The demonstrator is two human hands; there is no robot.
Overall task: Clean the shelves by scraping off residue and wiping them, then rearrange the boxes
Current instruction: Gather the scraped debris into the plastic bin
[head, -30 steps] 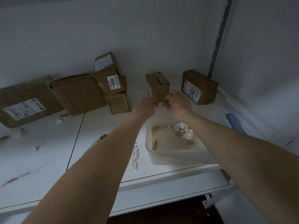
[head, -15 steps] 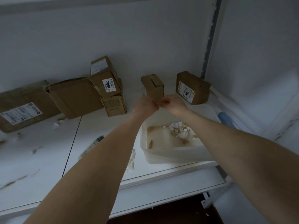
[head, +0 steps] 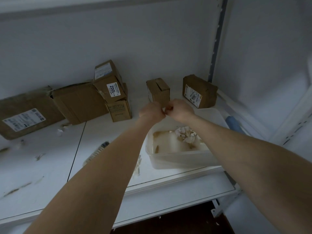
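- The left hand and right hand meet, all but touching, above the far rim of the tub. The fingers of both are curled in and their tips are hidden. A brownish bit shows between them, but I cannot tell whether either hand pinches it.
- If that bit is peeled residue, letting go this far back could drop it onto the shelf behind the tub, not among the scraps inside.
- Both forearms cross the tub. A sinking wrist could catch its wall and shove it toward the front lip, which is near. The bottom looks wet and brown, so a spill would likely soil the shelf.
- The small box stands just behind the knuckles, and a forward reach would probably knock it.
- The 1002 box sits tilted on another box, so a bump could topple it.
- The right side is tight, with the post and the side wall close by.
- The left has more room: streaked shelf with a brush lying on it.
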